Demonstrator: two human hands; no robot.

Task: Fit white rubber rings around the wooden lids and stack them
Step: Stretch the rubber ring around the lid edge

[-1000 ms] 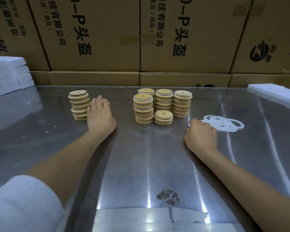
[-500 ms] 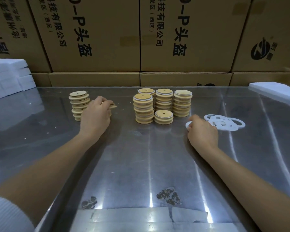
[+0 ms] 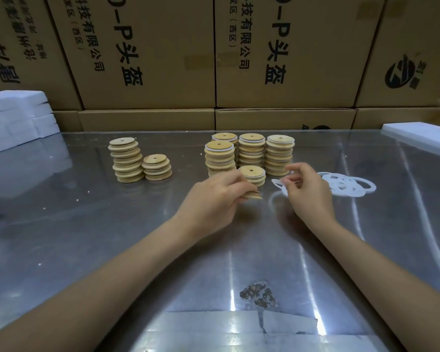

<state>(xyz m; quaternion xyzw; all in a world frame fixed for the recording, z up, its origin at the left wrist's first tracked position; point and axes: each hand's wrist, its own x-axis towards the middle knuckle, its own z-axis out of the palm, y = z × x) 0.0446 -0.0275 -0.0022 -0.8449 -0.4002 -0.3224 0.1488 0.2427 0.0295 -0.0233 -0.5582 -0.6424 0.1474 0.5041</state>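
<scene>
Looking down our own forearms over a glossy metal table, we note first a dark scuffed patch near the front edge. Past it, our left hand curls its fingers round a bare wooden lid, held flat just above the tabletop, its edge sticking out toward the right. Our right hand sits just beside it, thumb and fingertips pinching a white rubber ring; the ring droops leftward toward the lid, and we cannot tell whether the two touch. To the right of that hand lies a loose pile of rings, overlapping flat on the table. Just behind the hands stands a short stack of ringed lids, white edges showing. Behind that, four taller ringed stacks stand close together. Well to the left stand two stacks of bare lids, one tall and one short, touching. Farther back, white foam slabs pile at the left edge; another slab lies far right. Cardboard cartons with black print wall off the rear.
</scene>
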